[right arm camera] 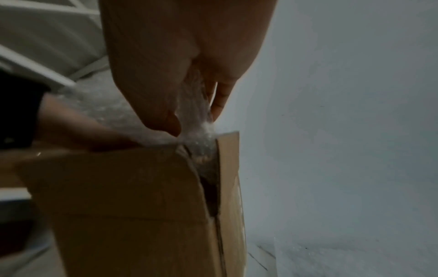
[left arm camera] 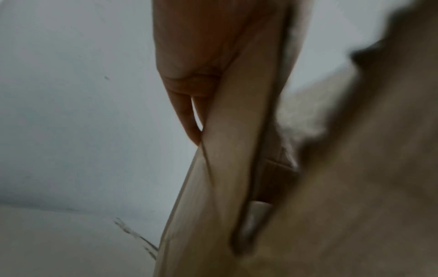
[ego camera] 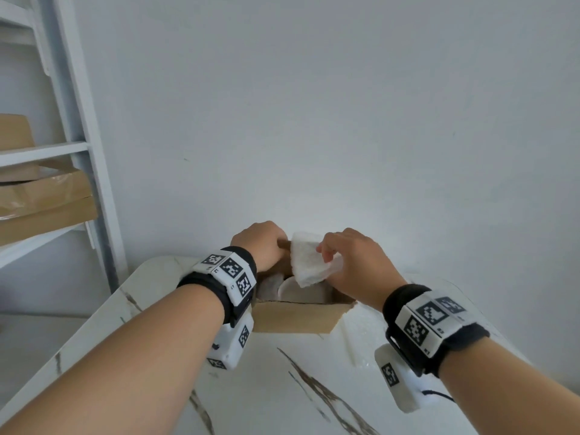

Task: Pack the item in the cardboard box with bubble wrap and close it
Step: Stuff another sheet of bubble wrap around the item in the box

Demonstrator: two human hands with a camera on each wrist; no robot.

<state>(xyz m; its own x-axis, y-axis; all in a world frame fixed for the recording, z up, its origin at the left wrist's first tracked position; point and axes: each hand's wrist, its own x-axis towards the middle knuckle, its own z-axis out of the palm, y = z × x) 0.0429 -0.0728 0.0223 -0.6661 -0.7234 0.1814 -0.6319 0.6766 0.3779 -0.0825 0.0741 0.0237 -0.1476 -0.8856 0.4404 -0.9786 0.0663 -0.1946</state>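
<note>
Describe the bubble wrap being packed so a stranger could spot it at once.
On the marbled table stands an open cardboard box. Above its opening, the right hand pinches a folded white wad of bubble wrap; nothing else there is white and crinkly.

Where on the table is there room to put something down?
Bare marble table lies in front of the cardboard box, between the forearms. It is crowded around the box's open top, where the left hand and right hand work with bubble wrap.
</note>
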